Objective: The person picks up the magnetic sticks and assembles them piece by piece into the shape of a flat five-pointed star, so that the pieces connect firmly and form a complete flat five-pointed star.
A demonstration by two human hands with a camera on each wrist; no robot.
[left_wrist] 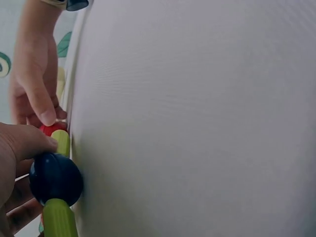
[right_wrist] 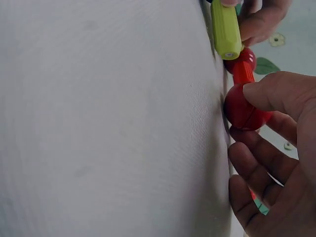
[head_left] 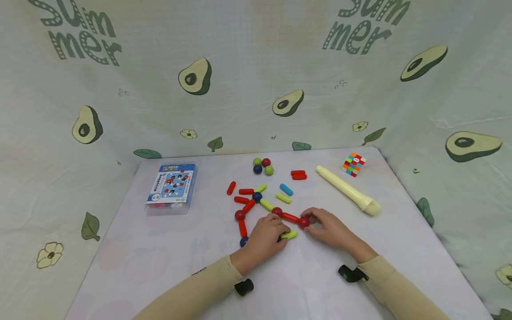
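Nearest on the tabletop (head_left: 168, 262), the left hand (head_left: 265, 238) is curled round a dark blue ball (left_wrist: 57, 178), its thumb against a lime rod (head_left: 290, 234). At three o'clock from it, the right hand (head_left: 330, 227) pinches a red ball (head_left: 304, 222) with thumb and forefinger, other fingers loosely bent; a red rod (head_left: 290, 218) leads from the ball toward ten o'clock. Best, I judge, to steady both balls, align rod ends squarely and press gently, sparing neighbouring joints. Farther off, at twelve o'clock from the left hand, sit four loose balls (head_left: 260, 168).
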